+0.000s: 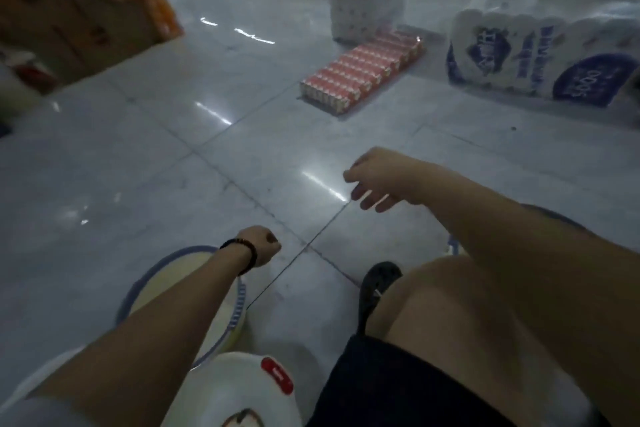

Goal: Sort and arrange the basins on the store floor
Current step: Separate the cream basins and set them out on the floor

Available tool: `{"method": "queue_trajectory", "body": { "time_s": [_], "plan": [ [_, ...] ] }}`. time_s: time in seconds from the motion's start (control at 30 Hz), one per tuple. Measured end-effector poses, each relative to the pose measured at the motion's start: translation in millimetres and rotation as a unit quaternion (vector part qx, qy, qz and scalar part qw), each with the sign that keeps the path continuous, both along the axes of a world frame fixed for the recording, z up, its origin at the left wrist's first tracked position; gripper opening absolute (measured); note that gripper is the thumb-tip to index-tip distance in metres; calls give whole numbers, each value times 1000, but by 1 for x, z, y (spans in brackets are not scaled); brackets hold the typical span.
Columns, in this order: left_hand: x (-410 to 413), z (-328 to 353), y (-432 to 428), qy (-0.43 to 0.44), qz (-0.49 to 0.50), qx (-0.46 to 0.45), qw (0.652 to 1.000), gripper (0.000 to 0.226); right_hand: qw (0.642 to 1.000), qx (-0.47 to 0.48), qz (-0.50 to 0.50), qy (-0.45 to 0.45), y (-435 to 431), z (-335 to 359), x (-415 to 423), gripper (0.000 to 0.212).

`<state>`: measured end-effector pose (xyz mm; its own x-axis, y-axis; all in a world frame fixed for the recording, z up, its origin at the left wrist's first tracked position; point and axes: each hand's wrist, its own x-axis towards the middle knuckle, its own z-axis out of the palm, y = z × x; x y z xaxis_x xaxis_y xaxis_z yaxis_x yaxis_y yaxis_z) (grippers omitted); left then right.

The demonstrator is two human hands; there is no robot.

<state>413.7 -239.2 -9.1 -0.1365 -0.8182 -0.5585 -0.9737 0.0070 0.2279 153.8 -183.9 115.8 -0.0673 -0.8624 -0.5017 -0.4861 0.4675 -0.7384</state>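
Head view: left hand [265, 246], an empty fist, hovers just beyond the blue-rimmed basin [180, 274]; right hand [377, 180] hangs loose-fingered and empty, seemingly between placements.

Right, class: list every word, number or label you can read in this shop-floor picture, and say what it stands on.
"3000", seemingly, upside down: in the dark blue oval on the white plastic-wrapped pack of paper rolls.
Large blue characters on that pack: too blurred.
Small red label on the white item at the bottom edge: white print, too blurred.
Flat shrink-wrapped pack of red cartons: print too small to read.
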Motion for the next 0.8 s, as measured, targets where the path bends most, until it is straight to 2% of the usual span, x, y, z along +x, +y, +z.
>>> {"method": "queue_trajectory", "body": {
  "time_s": [0.17, 0.27, 0.3, 0.37, 0.43, 0.53, 0.63, 0.7, 0.8],
  "plan": [
    [96, -28, 16, -54, 34, 23, 998, 24, 970, 67, 200, 117, -22, -42, 142, 35],
    [135, -56, 25, -55, 87, 46, 994, 11, 943, 83, 267, 180, -14, -84, 194, 34],
    [145, -69, 28, -52, 105, 57, 991, 13, 941, 90, 270, 181, -8, -102, 205, 33],
    [160, -97, 37, -59, 123, 76, 988, 39, 946, 111, 256, 167, 9, -137, 217, 26],
    [168, -129, 44, -70, 139, 90, 984, 53, 944, 124, 260, 161, 22, -164, 218, 28],
    [166, -169, 53, -66, 165, 109, 978, 40, 936, 150, 288, 136, 23, -180, 209, 31],
    [153, -183, 62, -57, 163, 97, 980, 27, 965, 132, 210, 86, 11, -183, 202, 27],
    [149, -194, 65, -55, 151, 69, 985, 27, 976, 102, 169, 97, 6, -185, 194, 26],
    [151, -206, 56, -82, 129, 47, 987, 38, 962, 110, 207, 139, 9, -188, 186, 29]
  ]
}}
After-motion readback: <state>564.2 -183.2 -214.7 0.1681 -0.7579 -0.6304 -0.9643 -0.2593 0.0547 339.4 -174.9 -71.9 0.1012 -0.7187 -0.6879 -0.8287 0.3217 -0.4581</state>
